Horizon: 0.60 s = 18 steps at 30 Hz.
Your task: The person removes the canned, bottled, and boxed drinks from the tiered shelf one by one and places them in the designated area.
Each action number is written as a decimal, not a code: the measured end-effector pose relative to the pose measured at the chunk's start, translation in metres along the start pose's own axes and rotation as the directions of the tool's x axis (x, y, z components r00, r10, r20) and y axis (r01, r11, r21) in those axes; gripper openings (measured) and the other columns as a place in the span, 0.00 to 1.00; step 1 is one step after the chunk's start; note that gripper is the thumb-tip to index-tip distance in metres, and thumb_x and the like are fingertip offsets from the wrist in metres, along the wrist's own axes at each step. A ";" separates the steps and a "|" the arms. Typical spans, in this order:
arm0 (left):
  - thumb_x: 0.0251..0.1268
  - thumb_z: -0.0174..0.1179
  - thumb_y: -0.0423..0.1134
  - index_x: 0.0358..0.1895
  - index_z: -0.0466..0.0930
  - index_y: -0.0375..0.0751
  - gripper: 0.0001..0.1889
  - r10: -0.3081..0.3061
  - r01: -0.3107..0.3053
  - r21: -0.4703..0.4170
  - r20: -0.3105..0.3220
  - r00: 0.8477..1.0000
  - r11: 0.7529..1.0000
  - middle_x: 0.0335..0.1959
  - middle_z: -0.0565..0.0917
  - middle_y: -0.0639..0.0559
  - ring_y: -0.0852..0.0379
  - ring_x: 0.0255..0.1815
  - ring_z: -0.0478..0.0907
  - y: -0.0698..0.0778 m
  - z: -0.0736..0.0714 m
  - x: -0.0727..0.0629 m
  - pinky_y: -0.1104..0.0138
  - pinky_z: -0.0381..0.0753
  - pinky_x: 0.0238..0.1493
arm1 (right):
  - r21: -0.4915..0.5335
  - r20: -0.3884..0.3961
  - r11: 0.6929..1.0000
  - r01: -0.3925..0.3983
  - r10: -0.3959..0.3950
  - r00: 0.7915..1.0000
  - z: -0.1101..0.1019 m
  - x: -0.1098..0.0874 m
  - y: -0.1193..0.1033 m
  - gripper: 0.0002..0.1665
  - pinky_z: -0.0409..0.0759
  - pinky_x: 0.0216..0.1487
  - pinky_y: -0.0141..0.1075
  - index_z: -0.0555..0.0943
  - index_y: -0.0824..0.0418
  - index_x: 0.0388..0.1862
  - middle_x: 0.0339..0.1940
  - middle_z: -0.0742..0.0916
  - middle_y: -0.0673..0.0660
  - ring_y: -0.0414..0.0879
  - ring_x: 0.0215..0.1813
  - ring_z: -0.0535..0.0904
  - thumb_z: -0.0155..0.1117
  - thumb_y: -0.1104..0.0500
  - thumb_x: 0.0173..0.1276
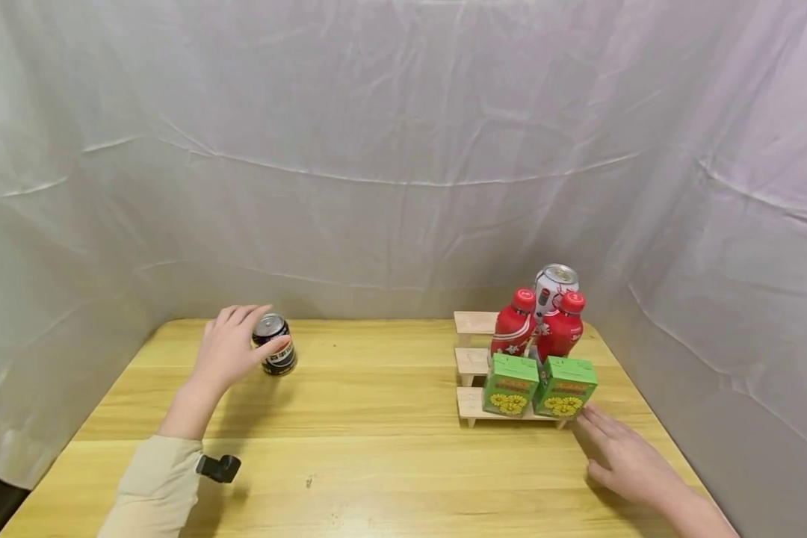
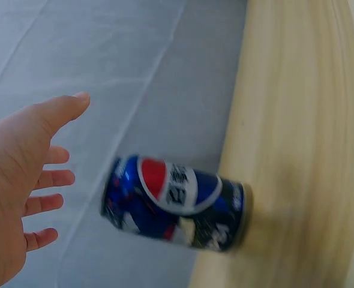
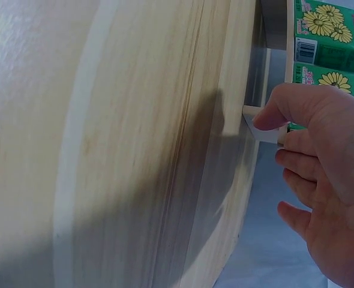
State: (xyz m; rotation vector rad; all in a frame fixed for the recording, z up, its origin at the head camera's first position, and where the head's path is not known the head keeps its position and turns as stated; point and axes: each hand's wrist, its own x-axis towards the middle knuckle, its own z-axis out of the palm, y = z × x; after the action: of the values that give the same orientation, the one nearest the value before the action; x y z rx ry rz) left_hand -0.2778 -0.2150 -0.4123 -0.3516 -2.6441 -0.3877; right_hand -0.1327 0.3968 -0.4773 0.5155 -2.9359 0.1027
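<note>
A dark blue Pepsi can [image 1: 279,351] stands upright on the table at the left. My left hand [image 1: 232,344] is held beside it, thumb and fingers spread around the near side; the left wrist view shows a gap between that hand [image 2: 15,186] and the can [image 2: 174,201]. At the right, my right hand [image 1: 628,456] has its fingertips close to the front right corner of a small wooden tiered rack [image 1: 471,403]. Two green drink cartons [image 1: 511,385] with yellow flowers stand on its lowest step, right above those fingertips. Nothing is held in either hand.
Two red bottles [image 1: 513,325] occupy the middle step of the rack, and a white can [image 1: 557,282] stands behind them on the top one. Grey cloth [image 1: 376,187] hangs along the back and sides of the wooden table [image 1: 376,471].
</note>
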 end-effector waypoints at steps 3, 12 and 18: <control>0.58 0.64 0.61 0.64 0.74 0.45 0.34 0.043 -0.043 0.009 -0.027 0.999 0.999 0.60 0.78 0.40 0.38 0.62 0.68 0.013 -0.006 0.002 0.40 0.65 0.56 | 0.003 0.010 1.000 -0.004 0.004 1.000 0.000 0.000 0.000 0.40 0.69 0.64 0.60 0.75 0.70 0.63 0.68 0.73 0.71 0.67 0.68 0.70 0.72 0.54 0.51; 0.57 0.64 0.61 0.59 0.79 0.47 0.30 0.167 -0.168 0.000 -0.085 0.982 0.986 0.56 0.82 0.49 0.43 0.61 0.71 0.049 -0.016 0.016 0.45 0.67 0.55 | -0.002 0.003 1.000 -0.002 0.002 1.000 0.001 0.000 0.000 0.40 0.69 0.63 0.60 0.75 0.70 0.63 0.68 0.73 0.71 0.67 0.68 0.70 0.72 0.55 0.51; 0.56 0.65 0.60 0.57 0.80 0.48 0.29 0.228 -0.233 -0.039 -0.111 0.967 0.972 0.55 0.82 0.51 0.46 0.61 0.71 0.075 -0.017 0.029 0.47 0.67 0.56 | -0.009 -0.003 1.000 0.007 -0.007 1.000 -0.001 0.000 0.000 0.40 0.70 0.63 0.60 0.75 0.70 0.62 0.68 0.74 0.71 0.67 0.67 0.71 0.72 0.55 0.51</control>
State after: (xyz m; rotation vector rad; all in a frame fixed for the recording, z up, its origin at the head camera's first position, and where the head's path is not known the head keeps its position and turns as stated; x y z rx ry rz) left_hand -0.2733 -0.1458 -0.3690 -0.6309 -2.4588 -0.3871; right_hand -0.1324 0.3964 -0.4766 0.5244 -2.9300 0.0890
